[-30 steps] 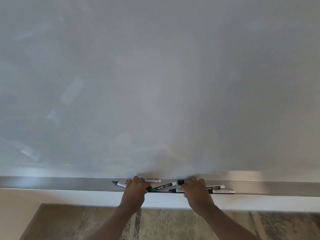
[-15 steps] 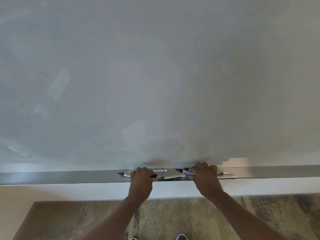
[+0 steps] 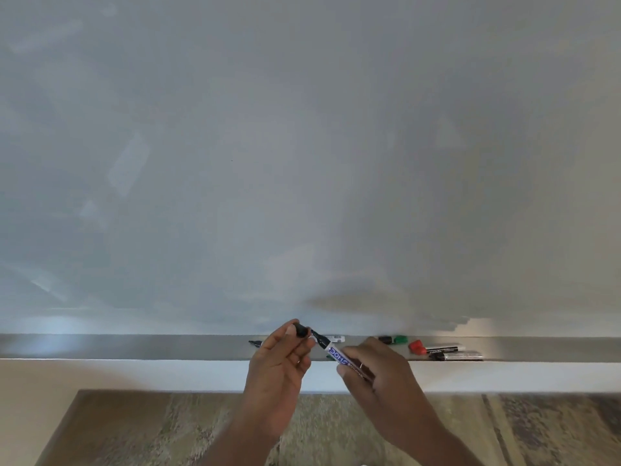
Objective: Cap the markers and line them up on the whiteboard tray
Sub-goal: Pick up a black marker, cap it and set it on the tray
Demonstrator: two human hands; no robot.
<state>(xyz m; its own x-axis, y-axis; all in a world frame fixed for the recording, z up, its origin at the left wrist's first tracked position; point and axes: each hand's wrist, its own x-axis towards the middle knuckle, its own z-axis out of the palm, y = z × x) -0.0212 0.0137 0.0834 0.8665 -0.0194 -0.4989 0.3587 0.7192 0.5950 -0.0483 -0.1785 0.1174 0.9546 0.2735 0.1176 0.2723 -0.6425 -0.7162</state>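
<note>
Marker point(image 3: 339, 354) pinched in right hand point(image 3: 376, 375) — cap point(image 3: 301, 330) in left hand point(image 3: 282, 361) — above steel tray point(image 3: 134, 346).

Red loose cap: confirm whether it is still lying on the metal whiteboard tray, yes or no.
Yes, the red loose cap lies on the metal whiteboard tray, right of both hands, neither touching it.

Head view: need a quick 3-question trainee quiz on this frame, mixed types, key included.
1. True or false: the marker in the right hand is already capped.
2. What does the left hand hold? A) black cap B) red cap C) eraser
3. Fill in: loose caps lie on the ___.

Key: 1 false; 2 A, the black cap; 3 tray.
</note>
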